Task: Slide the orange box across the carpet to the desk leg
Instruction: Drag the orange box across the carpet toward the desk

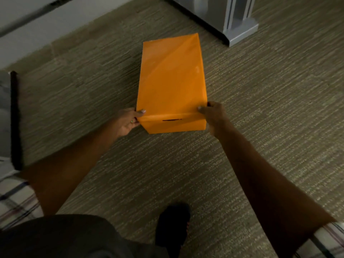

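On the carpet (260, 101), both hands clamp the orange box's (172, 79) near corners: left hand (128, 121) at 7 o'clock, right hand (212, 116) at 5, fingers closed on it.

The desk leg (236, 19) is cut off by the top edge, its upper part unseen.

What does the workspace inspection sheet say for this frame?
Surface: carpet, bare around the box.
Job's things: orange box lies flat, short of the desk leg.
Clutter: dark-edged item at the left, unidentifiable.
Hands: left hand and right hand grip the box's near corners.
Cables: nothing seen.
Surroundings: white panel at the far left; dark shoe near the bottom.
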`<state>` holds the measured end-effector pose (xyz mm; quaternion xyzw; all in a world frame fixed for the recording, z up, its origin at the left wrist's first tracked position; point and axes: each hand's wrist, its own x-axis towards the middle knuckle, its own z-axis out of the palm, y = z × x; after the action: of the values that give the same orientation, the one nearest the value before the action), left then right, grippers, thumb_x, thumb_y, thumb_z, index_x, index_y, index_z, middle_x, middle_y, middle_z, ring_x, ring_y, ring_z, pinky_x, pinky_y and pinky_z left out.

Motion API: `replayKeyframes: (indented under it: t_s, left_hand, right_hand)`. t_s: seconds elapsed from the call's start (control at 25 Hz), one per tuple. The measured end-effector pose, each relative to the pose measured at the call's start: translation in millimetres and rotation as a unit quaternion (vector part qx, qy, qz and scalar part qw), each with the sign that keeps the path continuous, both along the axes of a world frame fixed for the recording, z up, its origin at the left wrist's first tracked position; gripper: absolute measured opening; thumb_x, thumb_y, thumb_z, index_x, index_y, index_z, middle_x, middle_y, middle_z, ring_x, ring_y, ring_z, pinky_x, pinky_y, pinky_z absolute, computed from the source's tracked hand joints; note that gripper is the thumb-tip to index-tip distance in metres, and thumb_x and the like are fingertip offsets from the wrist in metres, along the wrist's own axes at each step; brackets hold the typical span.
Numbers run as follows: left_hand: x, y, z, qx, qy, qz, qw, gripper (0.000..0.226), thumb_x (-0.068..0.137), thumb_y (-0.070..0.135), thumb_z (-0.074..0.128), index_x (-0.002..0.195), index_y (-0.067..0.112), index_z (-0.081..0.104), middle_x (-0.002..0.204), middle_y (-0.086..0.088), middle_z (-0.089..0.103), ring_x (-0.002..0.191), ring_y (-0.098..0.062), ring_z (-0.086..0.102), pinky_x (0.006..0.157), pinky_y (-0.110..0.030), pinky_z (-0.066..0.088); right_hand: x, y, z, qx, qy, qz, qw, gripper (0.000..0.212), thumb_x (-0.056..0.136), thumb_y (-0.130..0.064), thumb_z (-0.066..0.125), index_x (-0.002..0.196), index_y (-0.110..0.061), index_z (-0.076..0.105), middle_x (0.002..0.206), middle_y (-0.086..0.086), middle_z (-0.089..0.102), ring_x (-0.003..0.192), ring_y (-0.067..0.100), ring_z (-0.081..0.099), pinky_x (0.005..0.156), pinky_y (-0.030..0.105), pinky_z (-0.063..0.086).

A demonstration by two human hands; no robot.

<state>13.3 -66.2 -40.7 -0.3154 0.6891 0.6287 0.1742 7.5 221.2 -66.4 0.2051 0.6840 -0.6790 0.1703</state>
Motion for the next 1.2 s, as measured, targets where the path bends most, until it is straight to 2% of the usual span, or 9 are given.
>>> replayKeyframes:
  t_s: [0.08, 0.24, 0.44, 0.64, 0.8, 0.96, 1.08, 1.12, 1.2]
  left_hand:
    - [16.2, -6.9, 0.0, -0.007, 0.012, -0.001, 1.0, 0.054, 0.088, 0.011, 0.067, 0.138, 0.006, 0.049, 0.144, -0.011, 0.054, 0.126, -0.024, 0.054, 0.109, -0.04, 0.042]
    - [46.8, -31.6, 5.0, -0.018, 0.046, 0.028, 0.998, 0.05, 0.088, 0.011, 0.067, 0.136, 0.008, 0.052, 0.14, -0.008, 0.057, 0.118, -0.02, 0.056, 0.096, -0.033, 0.046]
    - [94.5, -82.7, 17.9, -0.033, 0.069, 0.069, 0.995, 0.049, 0.09, 0.01, 0.064, 0.138, 0.008, 0.052, 0.139, -0.007, 0.058, 0.121, -0.02, 0.056, 0.098, -0.032, 0.044]
    - [157.8, -139.7, 26.4, -0.039, 0.081, 0.126, 0.988, 0.049, 0.088, 0.011, 0.065, 0.136, 0.013, 0.054, 0.128, 0.002, 0.062, 0.098, -0.006, 0.065, 0.08, -0.02, 0.051]
    - [224.6, -177.9, 23.8, -0.044, 0.093, 0.195, 0.975, 0.04, 0.088, 0.003, 0.063, 0.127, 0.015, 0.059, 0.11, 0.006, 0.068, 0.079, 0.004, 0.071, 0.064, -0.011, 0.055]
    - [282.1, -208.7, 21.7, -0.073, 0.068, 0.251, 0.963, 0.047, 0.086, 0.005, 0.066, 0.132, 0.012, 0.057, 0.117, 0.0, 0.066, 0.091, -0.006, 0.067, 0.078, -0.022, 0.052]
    - [312.5, -233.3, 23.5, -0.097, 0.046, 0.272, 0.956, 0.048, 0.087, 0.007, 0.067, 0.133, 0.01, 0.056, 0.118, -0.003, 0.066, 0.097, -0.013, 0.065, 0.083, -0.028, 0.051]
    - [319.8, -239.3, 22.9, -0.112, 0.031, 0.264, 0.958, 0.046, 0.087, 0.007, 0.068, 0.131, 0.009, 0.057, 0.115, -0.004, 0.067, 0.097, -0.015, 0.064, 0.081, -0.029, 0.052]
    - [332.4, -248.8, 18.6, -0.156, -0.009, 0.232, 0.96, 0.032, 0.087, 0.006, 0.067, 0.119, 0.004, 0.063, 0.098, -0.004, 0.068, 0.087, -0.018, 0.063, 0.073, -0.028, 0.051]
  right_hand:
    - [2.0, -8.3, 3.4, 0.015, 0.001, 0.015, 1.0, 0.041, 0.098, -0.011, 0.061, 0.137, 0.002, 0.058, 0.136, 0.023, 0.063, 0.125, 0.041, 0.061, 0.108, 0.062, 0.048]
    - [7.1, -40.1, 12.3, 0.039, 0.011, 0.057, 0.998, 0.033, 0.101, -0.011, 0.055, 0.131, 0.0, 0.062, 0.132, 0.027, 0.064, 0.124, 0.044, 0.062, 0.106, 0.065, 0.049]
    - [15.6, -94.2, 28.3, 0.047, 0.033, 0.145, 0.988, 0.039, 0.102, -0.011, 0.053, 0.139, 0.002, 0.056, 0.138, 0.026, 0.061, 0.127, 0.043, 0.059, 0.108, 0.062, 0.048]
    - [37.5, -164.4, 37.4, 0.042, 0.05, 0.226, 0.972, 0.046, 0.104, -0.01, 0.05, 0.149, -0.002, 0.046, 0.147, 0.021, 0.055, 0.131, 0.039, 0.056, 0.109, 0.058, 0.048]
    - [69.2, -219.9, 39.3, 0.052, 0.059, 0.277, 0.958, 0.038, 0.102, -0.009, 0.051, 0.14, -0.003, 0.055, 0.136, 0.024, 0.062, 0.121, 0.04, 0.062, 0.104, 0.06, 0.051]
    - [103.4, -273.4, 30.6, 0.049, 0.063, 0.315, 0.946, 0.036, 0.1, -0.007, 0.052, 0.135, -0.004, 0.058, 0.132, 0.022, 0.064, 0.117, 0.038, 0.063, 0.098, 0.048, 0.055]
    - [125.2, -301.7, 21.9, 0.062, 0.07, 0.356, 0.93, 0.034, 0.102, -0.007, 0.051, 0.134, 0.002, 0.058, 0.111, 0.021, 0.064, 0.088, 0.03, 0.062, 0.068, 0.029, 0.045]
    - [133.2, -308.5, 18.4, 0.071, 0.063, 0.371, 0.924, 0.035, 0.102, -0.008, 0.051, 0.134, 0.004, 0.058, 0.109, 0.023, 0.063, 0.083, 0.026, 0.059, 0.067, 0.03, 0.043]
    - [151.7, -320.9, 11.4, 0.105, 0.059, 0.4, 0.909, 0.039, 0.102, -0.013, 0.051, 0.138, 0.003, 0.055, 0.117, 0.021, 0.063, 0.098, 0.025, 0.06, 0.081, 0.035, 0.048]
